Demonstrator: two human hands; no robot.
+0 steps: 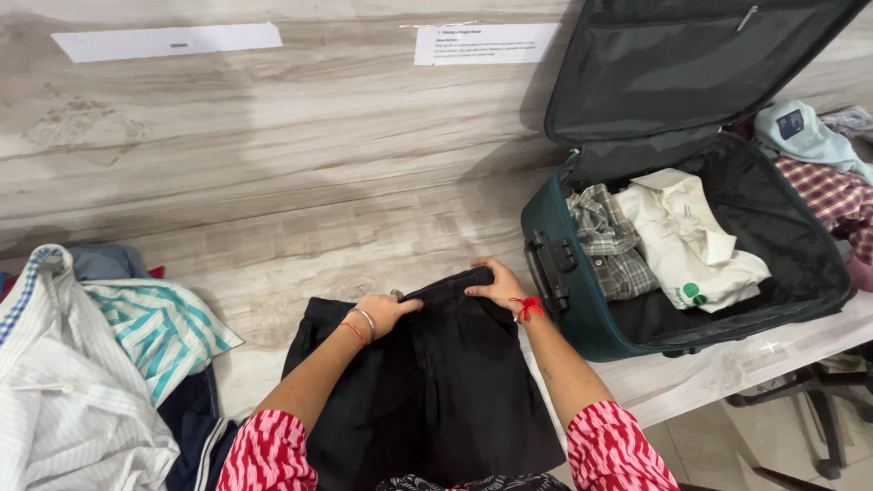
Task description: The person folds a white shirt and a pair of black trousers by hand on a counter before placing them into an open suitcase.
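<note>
I have a black garment lying flat on the worktop right in front of me, between the pile of striped shirts on my left and the open suitcase on my right. My left hand pinches the garment's far edge, its grip closed on the cloth. My right hand presses on the same edge just beside the suitcase's handle, fingers flat and spread, not clamping anything.

To do this fold well, I judge both hands should keep the edge taut and level, so the cloth lies without a ridge. The right hand sits close to the suitcase wall, so I'd mind not to snag it. Inside the suitcase a checked shirt and a cream shirt already lie folded side by side.
</note>
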